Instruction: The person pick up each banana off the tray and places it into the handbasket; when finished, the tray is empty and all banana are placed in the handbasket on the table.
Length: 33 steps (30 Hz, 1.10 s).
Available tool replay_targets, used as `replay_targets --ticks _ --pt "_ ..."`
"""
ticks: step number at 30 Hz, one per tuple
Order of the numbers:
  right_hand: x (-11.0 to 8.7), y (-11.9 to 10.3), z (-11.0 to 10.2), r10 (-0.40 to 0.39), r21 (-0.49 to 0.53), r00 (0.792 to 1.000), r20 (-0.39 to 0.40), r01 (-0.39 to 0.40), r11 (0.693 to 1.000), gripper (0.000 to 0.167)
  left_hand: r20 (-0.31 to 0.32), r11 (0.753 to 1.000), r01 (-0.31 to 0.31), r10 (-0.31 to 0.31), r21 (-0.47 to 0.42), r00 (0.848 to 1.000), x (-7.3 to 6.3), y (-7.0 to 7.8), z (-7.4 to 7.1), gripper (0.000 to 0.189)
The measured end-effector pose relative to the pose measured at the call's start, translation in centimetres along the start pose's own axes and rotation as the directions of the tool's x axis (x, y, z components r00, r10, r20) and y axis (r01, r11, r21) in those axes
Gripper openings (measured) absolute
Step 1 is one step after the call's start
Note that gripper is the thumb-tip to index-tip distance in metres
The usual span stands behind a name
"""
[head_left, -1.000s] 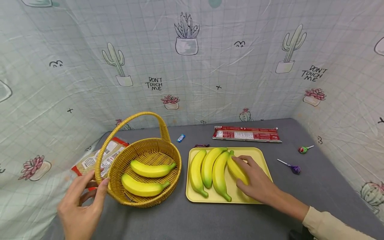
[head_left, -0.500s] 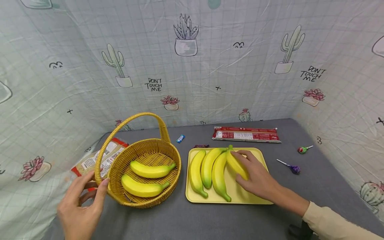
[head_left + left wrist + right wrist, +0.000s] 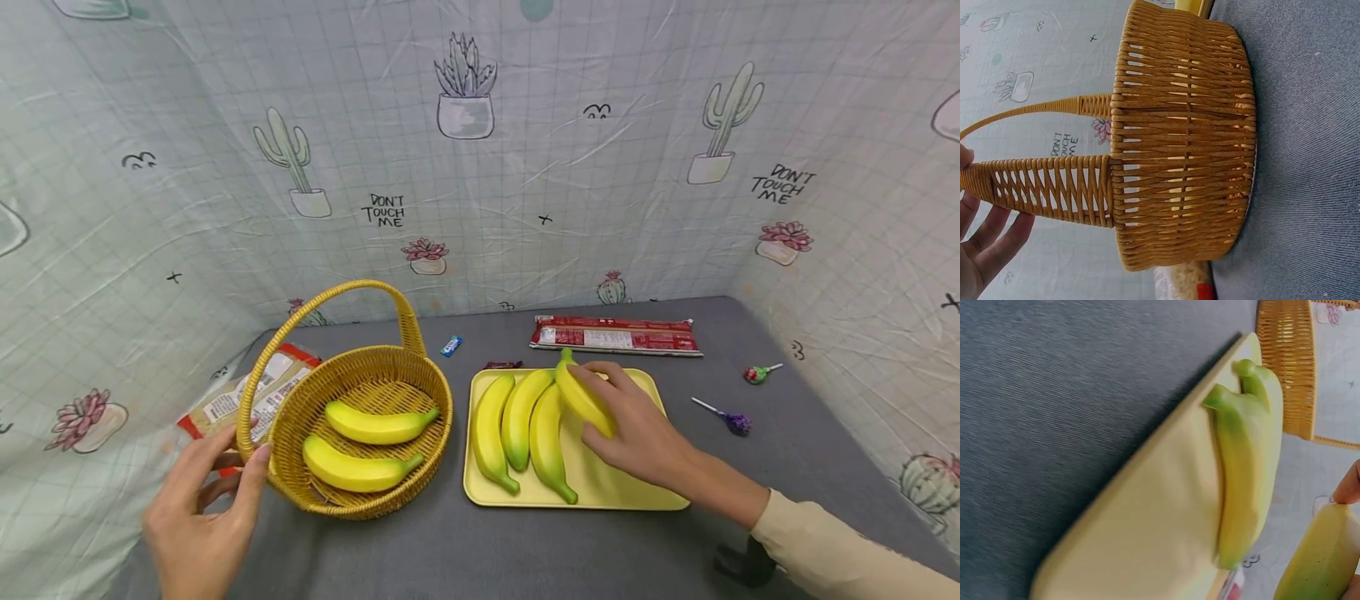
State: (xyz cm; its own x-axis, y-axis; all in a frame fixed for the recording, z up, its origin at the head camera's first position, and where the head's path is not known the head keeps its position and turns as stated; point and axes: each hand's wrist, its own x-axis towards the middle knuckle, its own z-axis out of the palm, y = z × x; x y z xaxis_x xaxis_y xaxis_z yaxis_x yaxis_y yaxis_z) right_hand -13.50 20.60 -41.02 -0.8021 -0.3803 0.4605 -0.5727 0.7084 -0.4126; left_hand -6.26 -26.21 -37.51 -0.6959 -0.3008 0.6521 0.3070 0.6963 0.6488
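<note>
Pinching one banana point(image 3: 576, 393) over the tray point(image 3: 600, 487), the grip of the right hand point(image 3: 637, 429) is holding it near three other bananas point(image 3: 519, 425); the left hand point(image 3: 198, 525) is clasping the wicker basket point(image 3: 1160, 144) by its handle point(image 3: 259, 367).

Bananas point(image 3: 382, 423) yellow, green-tipped; wicker basket point(image 3: 1185, 137) golden-brown; tray point(image 3: 600, 487) pale yellow; tabletop point(image 3: 420, 550) grey; backdrop cloth point(image 3: 540, 167) pale, grid-lined, cactus-printed; sleeve point(image 3: 840, 546) cream
</note>
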Motion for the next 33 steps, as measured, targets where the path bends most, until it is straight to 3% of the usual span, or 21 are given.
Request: replay_targets --ticks 20,33 --pt "4.5 -4.1 -0.7 -0.092 0.131 0.995 0.031 0.087 0.988 0.071 0.003 0.999 -0.024 0.024 -0.024 1.0 0.0 -0.5 0.0 0.046" --pt "7.8 -7.1 0.4 -0.153 0.177 0.981 0.121 0.13 0.976 0.07 0.017 0.998 -0.002 0.003 -0.055 1.0 0.0 -0.3 -0.2 0.042"
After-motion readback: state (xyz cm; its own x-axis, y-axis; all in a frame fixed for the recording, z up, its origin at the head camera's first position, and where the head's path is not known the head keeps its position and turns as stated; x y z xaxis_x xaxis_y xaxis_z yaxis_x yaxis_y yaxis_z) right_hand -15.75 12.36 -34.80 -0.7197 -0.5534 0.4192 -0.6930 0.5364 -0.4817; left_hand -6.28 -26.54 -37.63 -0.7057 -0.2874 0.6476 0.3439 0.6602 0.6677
